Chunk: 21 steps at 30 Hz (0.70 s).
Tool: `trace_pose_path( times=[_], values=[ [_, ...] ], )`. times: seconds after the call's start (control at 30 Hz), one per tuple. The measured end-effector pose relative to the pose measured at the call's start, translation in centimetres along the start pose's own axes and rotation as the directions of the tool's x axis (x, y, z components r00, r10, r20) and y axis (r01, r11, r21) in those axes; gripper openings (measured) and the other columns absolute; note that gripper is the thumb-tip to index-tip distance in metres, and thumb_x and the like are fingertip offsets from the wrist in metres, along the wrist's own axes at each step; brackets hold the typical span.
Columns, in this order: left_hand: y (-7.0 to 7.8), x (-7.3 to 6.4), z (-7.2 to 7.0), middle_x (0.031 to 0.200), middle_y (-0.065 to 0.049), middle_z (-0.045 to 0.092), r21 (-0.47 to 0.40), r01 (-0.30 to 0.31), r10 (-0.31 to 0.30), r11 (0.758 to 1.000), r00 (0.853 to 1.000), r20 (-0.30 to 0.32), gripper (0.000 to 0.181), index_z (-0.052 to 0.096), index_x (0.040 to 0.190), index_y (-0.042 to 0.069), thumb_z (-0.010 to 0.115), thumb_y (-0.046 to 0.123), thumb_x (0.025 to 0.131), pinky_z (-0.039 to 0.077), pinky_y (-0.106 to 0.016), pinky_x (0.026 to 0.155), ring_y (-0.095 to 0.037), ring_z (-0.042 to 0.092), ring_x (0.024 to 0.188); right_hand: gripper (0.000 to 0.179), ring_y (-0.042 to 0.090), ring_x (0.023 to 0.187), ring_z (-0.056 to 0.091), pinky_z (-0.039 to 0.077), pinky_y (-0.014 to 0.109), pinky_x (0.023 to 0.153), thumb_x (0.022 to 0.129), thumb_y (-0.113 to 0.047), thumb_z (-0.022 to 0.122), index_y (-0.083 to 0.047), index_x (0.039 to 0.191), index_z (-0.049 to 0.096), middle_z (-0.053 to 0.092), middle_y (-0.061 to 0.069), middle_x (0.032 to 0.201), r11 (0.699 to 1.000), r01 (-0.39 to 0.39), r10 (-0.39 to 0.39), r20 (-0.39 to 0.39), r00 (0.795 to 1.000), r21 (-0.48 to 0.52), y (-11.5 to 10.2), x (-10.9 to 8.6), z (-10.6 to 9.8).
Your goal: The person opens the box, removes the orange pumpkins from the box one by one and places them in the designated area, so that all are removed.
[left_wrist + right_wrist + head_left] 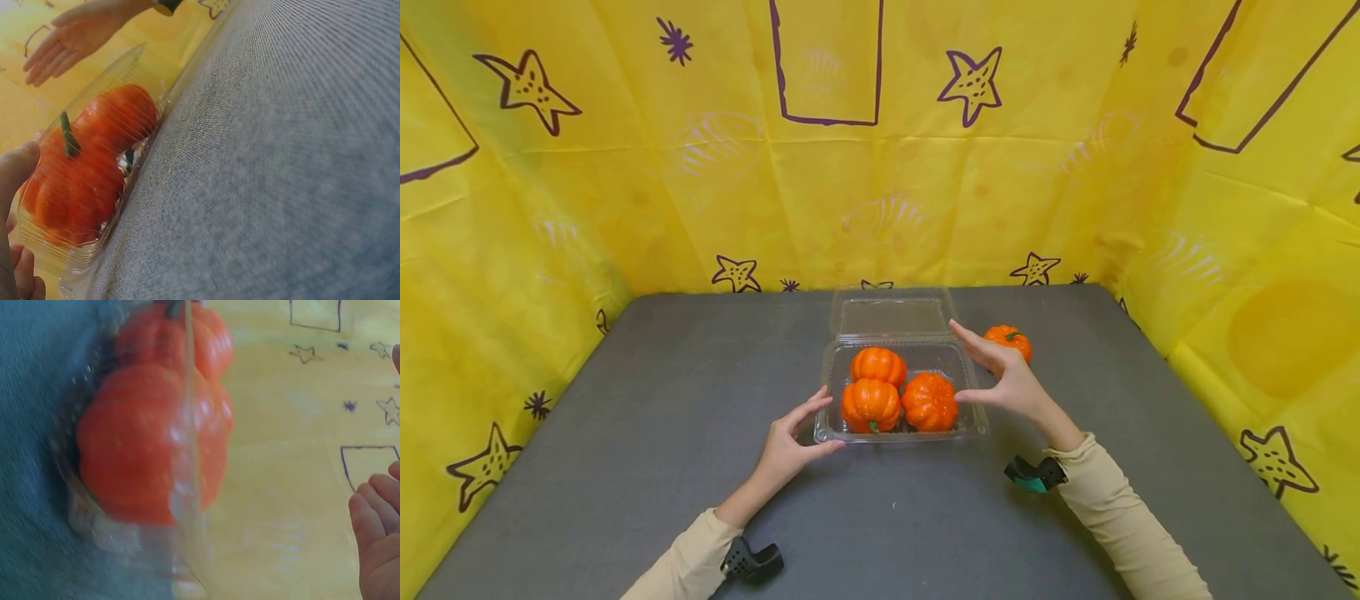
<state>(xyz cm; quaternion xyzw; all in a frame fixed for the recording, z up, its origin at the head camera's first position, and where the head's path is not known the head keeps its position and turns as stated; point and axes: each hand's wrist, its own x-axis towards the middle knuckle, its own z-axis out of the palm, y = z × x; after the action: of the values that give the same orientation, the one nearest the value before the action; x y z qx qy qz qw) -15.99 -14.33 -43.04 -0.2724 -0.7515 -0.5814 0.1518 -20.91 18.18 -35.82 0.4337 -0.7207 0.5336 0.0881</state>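
Note:
A clear plastic clamshell container (pixel 898 437) stands on the table with its lid (pixel 891 317) folded back. Inside lie three small orange toy pumpkins: one at the back (pixel 878 365), one at front left (pixel 870 404) and one at the right (pixel 930 402). My left hand (pixel 786 450) is at the front left corner, fingers along the left side and thumb along the front; in the left wrist view the thumb (pixel 22 164) appears to meet the rim. My right hand (pixel 1011 385) spreads over the right rim, holding nothing. Another pumpkin (pixel 1011 337) sits behind it, partly hidden.
The grey cloth-covered table (pixel 700 367) extends around the container. Yellow cloth (pixel 880 183) with starfish drawings hangs behind and along both sides. Each wrist wears a dark band, one on the left (pixel 752 562) and one on the right (pixel 1036 475).

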Motion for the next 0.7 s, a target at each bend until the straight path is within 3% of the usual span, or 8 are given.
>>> trace_pose_path(
  times=[0.2,0.4,0.57,0.7],
  values=[
    [0.2,-0.1,0.0,0.123,-0.031,0.044,0.003,0.016,-0.016,1.000,1.000,-0.003,0.055,0.054,0.110,-0.013,0.076,-0.012,0.059,0.033,-0.021,0.094,-0.042,0.041,0.113,0.081,0.031,0.124,0.033,0.032,0.040,0.096,0.064,0.007,0.076,0.011,0.132,0.033,0.031,0.023,0.137,0.999,-0.014,0.012,0.054,0.998,0.038,0.1,-0.9,1.5],
    [0.2,-0.1,0.0,0.122,-0.031,0.044,-0.005,0.011,-0.011,1.000,1.000,-0.004,0.054,0.054,0.109,-0.014,0.076,-0.012,0.060,0.032,-0.021,0.094,-0.040,0.041,0.114,0.073,0.029,0.119,0.040,0.035,0.051,0.088,0.064,0.014,0.073,0.017,0.126,0.035,0.036,0.025,0.133,0.998,-0.006,-0.001,0.112,0.994,0.060,-0.6,-1.0,2.8],
    [0.2,-0.1,0.0,0.123,-0.032,0.043,-0.001,0.013,-0.013,1.000,1.000,0.002,0.054,0.053,0.110,-0.014,0.076,-0.011,0.061,0.033,-0.022,0.094,-0.038,0.042,0.115,0.066,0.045,0.112,0.040,0.037,0.053,0.086,0.066,0.012,0.072,0.020,0.122,0.038,0.041,0.018,0.131,0.999,-0.011,0.004,0.134,0.991,0.051,-1.2,-0.7,3.2],
    [0.3,-0.1,-0.1,0.123,-0.031,0.043,0.002,0.025,-0.025,1.000,1.000,0.005,0.054,0.052,0.110,-0.015,0.076,-0.010,0.061,0.032,-0.023,0.095,-0.037,0.041,0.115,0.065,0.048,0.110,0.040,0.038,0.050,0.087,0.067,0.011,0.072,0.021,0.122,0.038,0.041,0.027,0.128,0.997,-0.054,0.046,0.145,0.988,0.052,-0.8,-0.9,3.4]
  ],
)
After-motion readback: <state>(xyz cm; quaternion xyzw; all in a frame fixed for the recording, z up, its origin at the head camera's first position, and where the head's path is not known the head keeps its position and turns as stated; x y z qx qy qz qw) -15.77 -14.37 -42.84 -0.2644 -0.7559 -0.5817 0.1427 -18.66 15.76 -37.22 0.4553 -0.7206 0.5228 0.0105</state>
